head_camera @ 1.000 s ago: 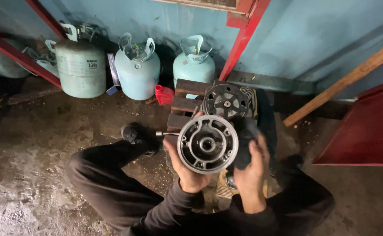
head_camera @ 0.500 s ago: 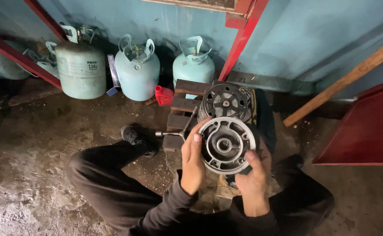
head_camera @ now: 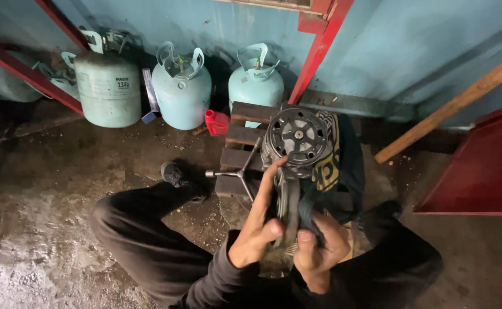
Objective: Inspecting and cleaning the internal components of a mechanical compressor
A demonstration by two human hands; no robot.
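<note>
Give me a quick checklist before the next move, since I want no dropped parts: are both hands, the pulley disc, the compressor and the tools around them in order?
1. Left hand on pulley disc: ok, fingers on its rim.
2. Right hand on disc: ok, gripping from the other side.
3. Disc orientation: ok, held edge-on, off the compressor.
4. Compressor support: cannot tell, it sits by a cloth on the wooden pallet, base hidden.
5. Cross wrench: ok, lying on the pallet, apart from both hands.
6. Gas cylinders: ok, upright against the wall, away from the hands.
</note>
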